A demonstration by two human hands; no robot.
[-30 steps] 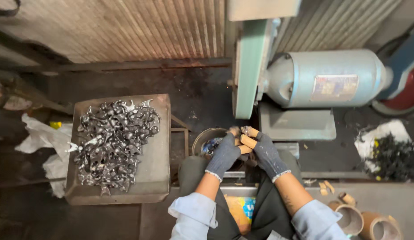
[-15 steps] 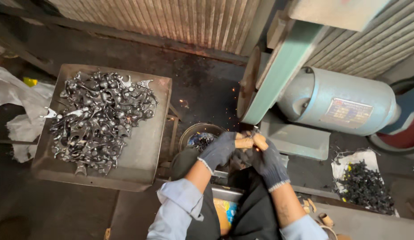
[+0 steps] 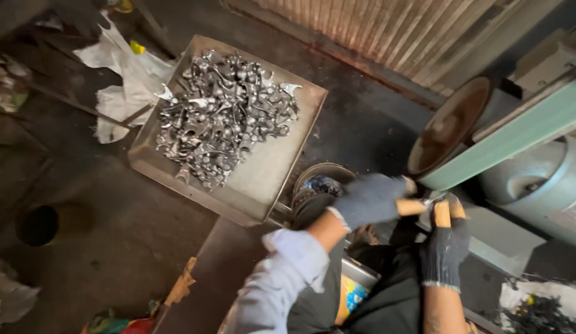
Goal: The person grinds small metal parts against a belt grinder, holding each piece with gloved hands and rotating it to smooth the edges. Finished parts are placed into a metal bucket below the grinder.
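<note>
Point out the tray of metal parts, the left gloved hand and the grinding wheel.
tray of metal parts [image 3: 282, 170]: head view, bare floor of the tray.
left gloved hand [image 3: 371, 199]: head view, back of the glove.
grinding wheel [image 3: 447, 127]: head view, wheel's flat face.

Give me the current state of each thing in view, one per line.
Left hand: gloved, grip closed on small metal part.
Right hand: gloved, grip on the same part.
Tray: heaped with metal pieces.
Sanding belt: motion unclear.
Bowl: partly hidden.

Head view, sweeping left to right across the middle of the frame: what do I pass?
Dark round hole in the floor → metal tray piled with shiny metal parts → left hand in a grey glove → right hand in a dark glove → pale blue motor housing.
</note>
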